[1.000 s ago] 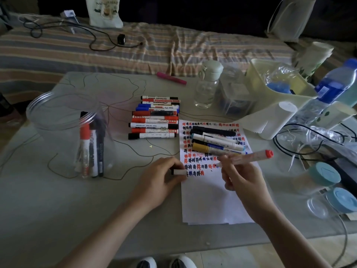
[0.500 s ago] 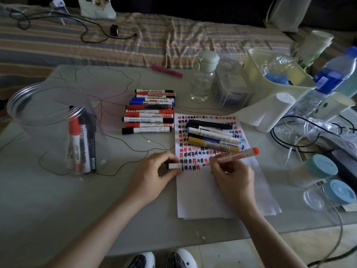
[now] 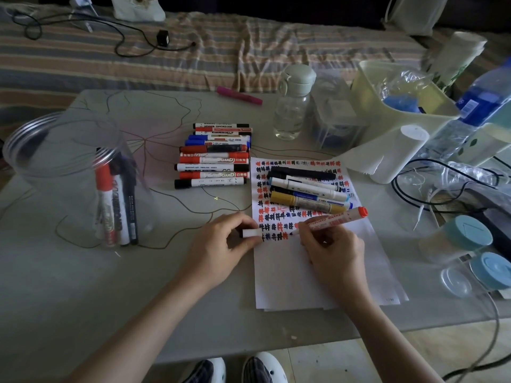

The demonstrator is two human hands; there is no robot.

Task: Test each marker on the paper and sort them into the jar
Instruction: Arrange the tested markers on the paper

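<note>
marker — pinched in right hand fingers, tip on paper | left hand fingers grip cap

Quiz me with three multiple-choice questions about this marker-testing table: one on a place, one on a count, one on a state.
1. Where does the clear plastic jar stand? A left of the white paper sheet B on it C right of it
2. How many markers stand in the jar? A one B three C six
3. The red-ended whiteboard marker in the right hand is: A capped B uncapped, tip at the paper C lying loose

Answers: 1 A, it stands at the table's left side. 2 B, three show through its wall. 3 B, the left hand pinches the white cap.
</note>
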